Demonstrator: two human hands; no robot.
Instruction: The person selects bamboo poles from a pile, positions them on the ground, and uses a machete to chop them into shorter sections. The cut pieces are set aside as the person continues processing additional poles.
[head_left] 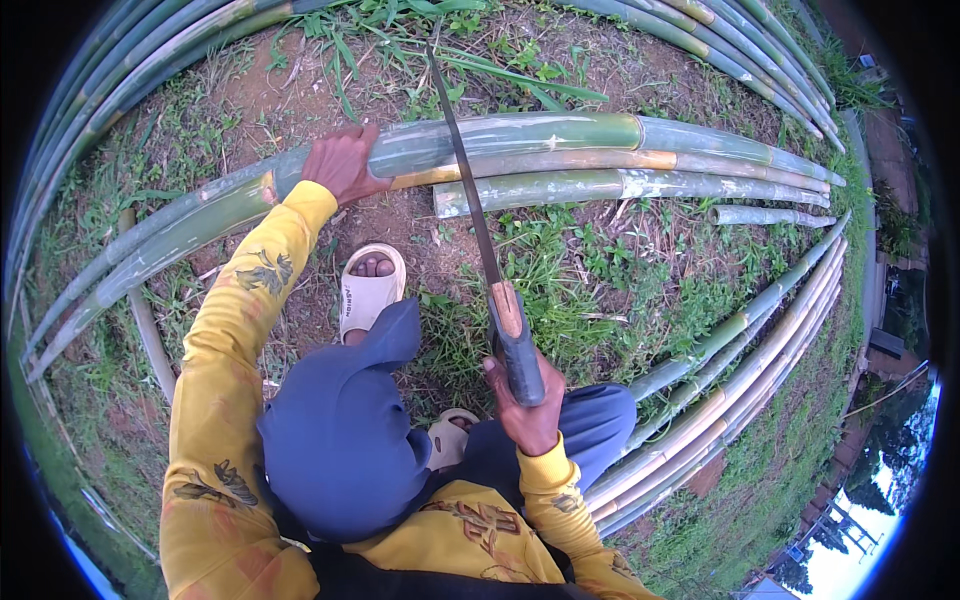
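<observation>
My left hand (342,165) is closed over a thick green bamboo pole (520,132), left of the middle of the view. Two more poles lie along its near side, a yellowish one and a green one (545,188) with a cut end. In my right hand (532,408) is a long, narrow-bladed cutting tool (472,178) with a wood and black handle (518,352). Its blade points away from me and crosses in front of the poles; I cannot tell whether it touches them, nor whether it is a saw or a machete.
More bamboo lies in bundles at the far left (130,85), far right (715,45) and near right (725,400). A short piece (775,216) rests by the poles' right ends. A thin pole (150,335) lies under the left ends. My sandalled foot (370,290) stands on grassy soil.
</observation>
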